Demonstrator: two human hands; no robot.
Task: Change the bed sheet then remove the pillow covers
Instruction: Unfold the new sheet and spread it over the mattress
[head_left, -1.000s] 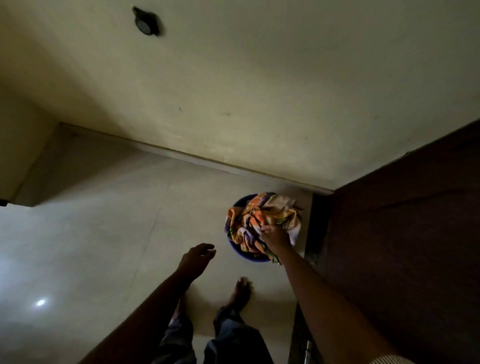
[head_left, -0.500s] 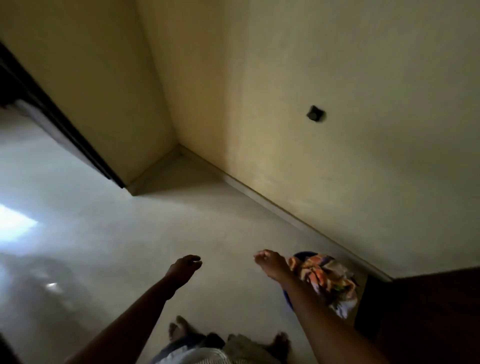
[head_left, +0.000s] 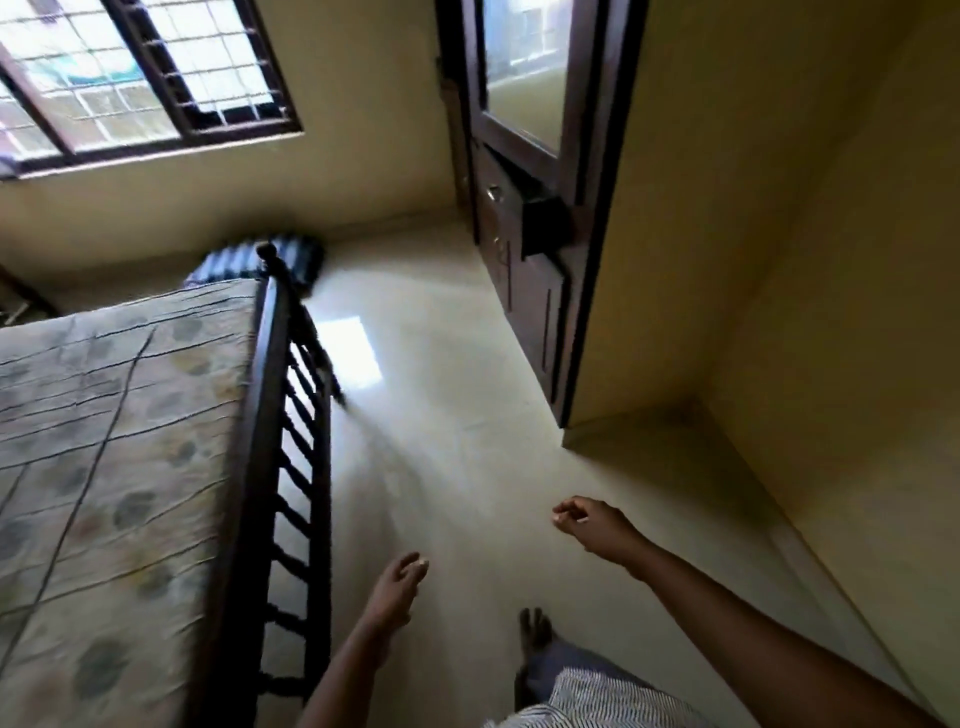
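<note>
The bed (head_left: 104, 441) fills the left of the view. Its top shows a pale, creased cover (head_left: 135, 395) with dark lines and grey blotches. Whether that is a sheet or the bare mattress, I cannot tell. No pillow is plainly in view. A blurred striped bundle (head_left: 244, 260) lies just past the far bedpost and could be one, or folded linen.

The dark wooden footboard (head_left: 270, 447) runs along the bed's near edge, between the bed and the person. The person stands on the floor (head_left: 457, 415) beside it, one bare foot (head_left: 535, 629) forward.

The left grip (head_left: 397, 582) hangs near the footboard without touching it, fingers loosely curled round nothing. The right grip (head_left: 592, 525) is raised a little further out, also loosely curled and empty.

Beyond are a barred window (head_left: 130, 78) and a dark cupboard (head_left: 524, 291) against the wall.

With both grips free and nothing fresh laid out, the bed seems to await its next sheet. Spreading that sheet and stripping the pillow covers both look to remain.
</note>
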